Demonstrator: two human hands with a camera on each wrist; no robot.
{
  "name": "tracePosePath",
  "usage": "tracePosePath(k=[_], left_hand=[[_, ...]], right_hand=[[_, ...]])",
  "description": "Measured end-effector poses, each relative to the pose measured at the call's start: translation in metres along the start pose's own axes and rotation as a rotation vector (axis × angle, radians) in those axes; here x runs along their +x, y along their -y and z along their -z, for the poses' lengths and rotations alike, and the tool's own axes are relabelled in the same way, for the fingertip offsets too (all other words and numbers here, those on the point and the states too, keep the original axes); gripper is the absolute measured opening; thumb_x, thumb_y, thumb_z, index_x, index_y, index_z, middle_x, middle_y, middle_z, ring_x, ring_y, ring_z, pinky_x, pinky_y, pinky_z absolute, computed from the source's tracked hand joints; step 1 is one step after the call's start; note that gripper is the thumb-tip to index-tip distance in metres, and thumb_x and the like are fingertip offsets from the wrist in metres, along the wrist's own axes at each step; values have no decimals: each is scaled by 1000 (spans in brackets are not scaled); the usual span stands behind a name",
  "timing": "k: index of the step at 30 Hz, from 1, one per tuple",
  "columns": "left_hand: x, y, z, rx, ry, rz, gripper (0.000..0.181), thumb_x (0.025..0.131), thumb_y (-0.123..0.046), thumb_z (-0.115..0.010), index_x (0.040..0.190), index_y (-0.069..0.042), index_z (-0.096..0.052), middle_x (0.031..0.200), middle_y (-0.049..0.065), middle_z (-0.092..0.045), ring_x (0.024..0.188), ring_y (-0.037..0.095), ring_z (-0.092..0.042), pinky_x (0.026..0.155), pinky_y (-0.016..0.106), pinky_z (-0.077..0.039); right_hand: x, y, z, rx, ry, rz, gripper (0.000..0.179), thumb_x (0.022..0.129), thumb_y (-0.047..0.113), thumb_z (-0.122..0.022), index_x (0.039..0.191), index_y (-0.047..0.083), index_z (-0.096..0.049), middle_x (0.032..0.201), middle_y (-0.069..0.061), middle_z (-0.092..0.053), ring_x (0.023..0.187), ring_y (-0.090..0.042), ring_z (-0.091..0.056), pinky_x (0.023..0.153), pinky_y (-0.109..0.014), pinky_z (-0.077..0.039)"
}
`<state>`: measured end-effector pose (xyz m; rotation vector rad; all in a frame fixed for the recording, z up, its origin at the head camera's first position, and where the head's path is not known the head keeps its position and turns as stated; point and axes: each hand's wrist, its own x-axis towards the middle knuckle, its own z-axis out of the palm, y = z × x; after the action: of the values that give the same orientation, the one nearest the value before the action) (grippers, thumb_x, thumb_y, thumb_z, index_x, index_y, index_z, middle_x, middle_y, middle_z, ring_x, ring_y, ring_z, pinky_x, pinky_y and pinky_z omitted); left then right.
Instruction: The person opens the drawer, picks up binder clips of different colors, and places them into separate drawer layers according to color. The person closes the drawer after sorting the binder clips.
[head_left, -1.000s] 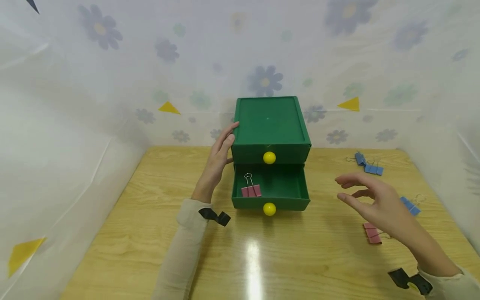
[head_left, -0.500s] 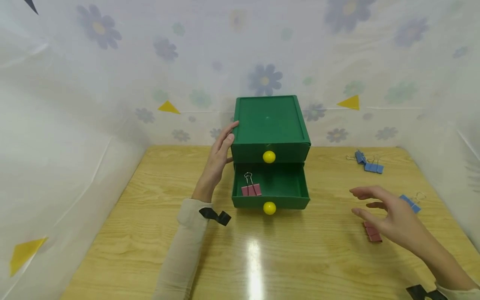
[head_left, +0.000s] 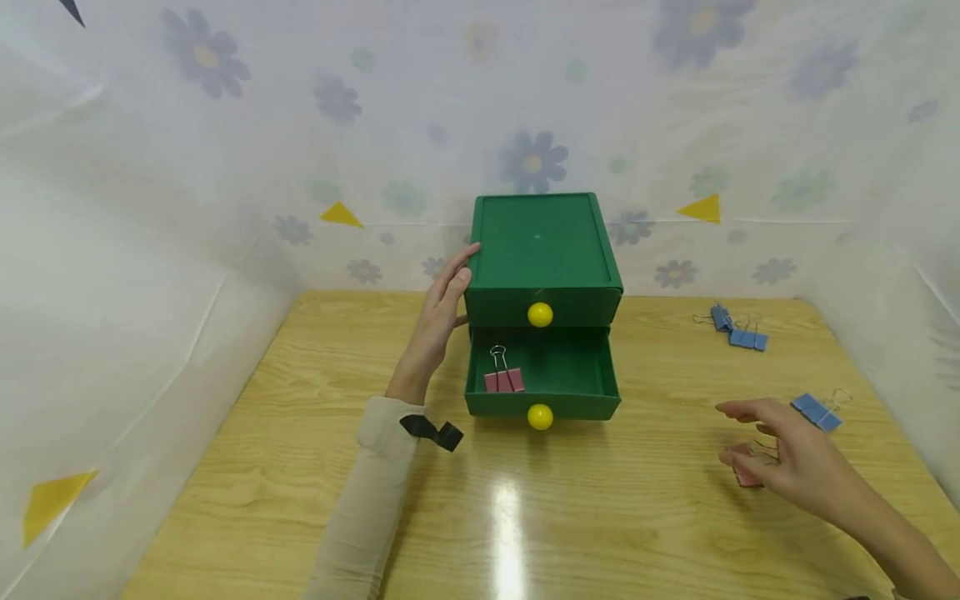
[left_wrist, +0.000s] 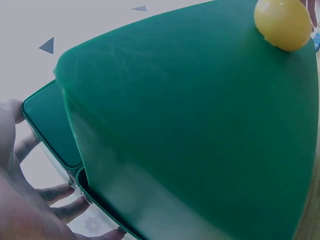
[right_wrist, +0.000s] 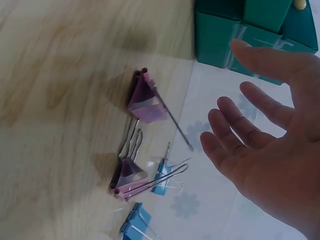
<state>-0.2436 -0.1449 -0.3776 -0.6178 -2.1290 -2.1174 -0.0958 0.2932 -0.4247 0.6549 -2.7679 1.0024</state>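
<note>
A small green two-drawer cabinet [head_left: 543,242] stands on the table, its lower drawer [head_left: 562,407] pulled out and its upper one closed. In the open drawer lies a pink binder clip [head_left: 504,381]. My left hand [head_left: 431,333] rests on the cabinet's left side, fingers fairly straight; in the left wrist view its fingertips touch the green wall. My right hand [head_left: 798,462] hovers over another pink binder clip [head_left: 745,475], partly hiding it, with thumb and fingers apart and nothing between them. The right wrist view shows two pink clips, one nearer [right_wrist: 148,102] and one beyond [right_wrist: 130,180].
To the right lie several blue binder clips: one [head_left: 817,412] beyond my right hand and a pair [head_left: 747,340] farther back. Yellow round knobs [head_left: 540,417] stick out from the drawer fronts. A flower-patterned sheet [head_left: 405,125] walls the wooden table [head_left: 615,517].
My right hand has moved right and toward me, down to the pink binder clip, its fingers still apart. The left hand and the cabinet stay where they were.
</note>
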Motion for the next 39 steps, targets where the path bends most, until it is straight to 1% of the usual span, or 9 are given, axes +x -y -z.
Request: tracePosePath(k=[4,7,12,15,19,23,29,34,39], left_hand=[[0,2,1,10,-5,2,44,101,-43,-38,144,-35,-38,152,-15,-21,138,23,-24,91,69,-33],[0,3,1,9,-8,-1,45,100,-45,-39,144,-36,-38,152,-16,-22,137,22,-25,90,68,-33],[-1,-5,0,0,7,6,45,102,-37,-37,147,-29,-36,153,-13,-21,138,23,-23,91,68,-33],[-5,-16,-2,-3,14,12,45,103,-32,-36,148,-23,-34,154,-9,-20,138,26,-22,92,68,-32],[-7,-25,-4,4,17,19,46,104,-31,-35,148,-22,-33,154,-8,-20,138,25,-23,93,67,-33],[-8,-25,-4,9,20,18,46,104,-32,-35,149,-22,-33,155,-8,-19,139,25,-21,93,67,-32],[-9,-24,-3,5,17,22,46,104,-33,-35,148,-23,-33,155,-8,-19,139,26,-20,93,68,-31],[-9,-25,-4,10,17,28,46,104,-33,-35,149,-23,-33,155,-7,-18,139,26,-20,93,68,-31],[-5,-17,-3,8,17,29,46,103,-34,-35,149,-25,-33,155,-7,-18,140,26,-19,93,68,-31]], right_hand=[[-2,-8,-2,-76,-8,77,56,71,5,-82,122,8,-58,112,-6,-59,71,-3,-57,55,-17,-42],[-4,-15,-2,-127,-11,112,59,67,7,-85,120,8,-60,110,-5,-62,83,-1,-55,62,-14,-41],[-9,-26,-1,-150,12,88,56,69,13,-85,119,9,-61,111,-6,-63,103,6,-48,73,-8,-41],[-12,-30,0,-152,20,76,55,68,14,-85,117,8,-61,111,-6,-63,103,5,-50,73,-8,-42],[-16,-36,-2,-139,30,84,54,65,9,-86,114,5,-62,107,-8,-65,95,2,-55,69,-10,-45],[-20,-44,-3,-47,81,71,58,65,5,-85,116,0,-60,106,-13,-64,89,-1,-60,66,-17,-50],[-24,-52,-2,69,141,24,64,66,10,-86,121,-1,-56,111,-17,-61,97,2,-58,70,-19,-52],[-25,-55,-2,66,132,17,54,68,7,-84,117,2,-60,108,-13,-63,95,1,-60,71,-17,-51],[-26,-56,0,12,137,-49,49,72,14,-82,117,6,-62,108,-11,-65,92,1,-61,68,-20,-52]])
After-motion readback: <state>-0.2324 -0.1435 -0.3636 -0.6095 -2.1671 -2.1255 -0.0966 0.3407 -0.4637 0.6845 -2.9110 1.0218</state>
